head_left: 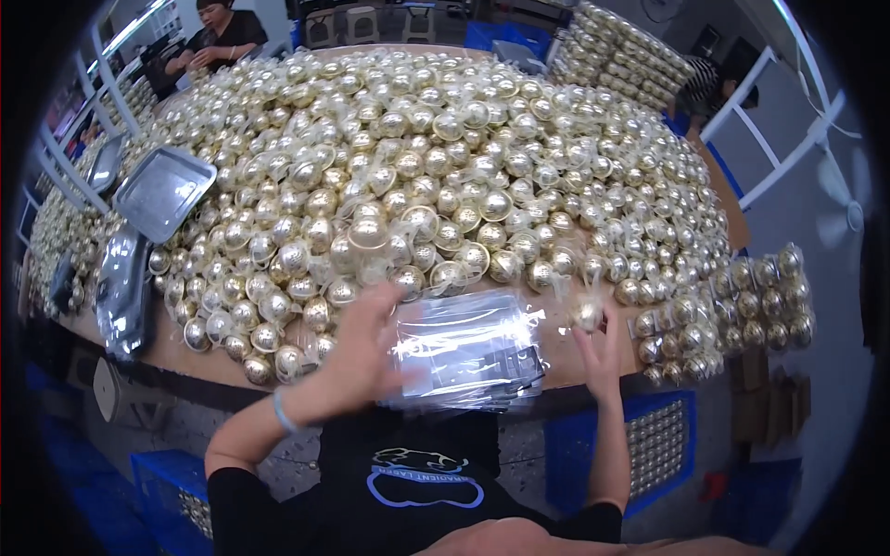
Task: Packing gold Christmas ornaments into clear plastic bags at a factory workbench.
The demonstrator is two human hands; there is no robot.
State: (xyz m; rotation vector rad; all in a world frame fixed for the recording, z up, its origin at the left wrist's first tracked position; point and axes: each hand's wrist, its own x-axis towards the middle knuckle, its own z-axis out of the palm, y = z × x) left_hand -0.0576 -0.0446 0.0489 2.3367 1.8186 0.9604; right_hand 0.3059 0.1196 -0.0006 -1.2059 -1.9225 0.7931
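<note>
Pinching 1 gold ball (586, 313) over the counter (563, 360), the right hand (603, 350) is right of the clear bags (468, 347), while the blurred left hand (360, 350), fingers (378, 302) spread, is at their left edge.

Balls (399, 171) heaped all across the worktop (560, 360), bags (464, 350) stacked at its near edge, tray (167, 193) over left, ball packs (681, 335) near right!

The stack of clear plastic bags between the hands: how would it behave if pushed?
The clear plastic bags would probably slide over each other, since they look glossy and their edges sit unevenly. One would likely flop when lifted, as the film looks thin.
</note>
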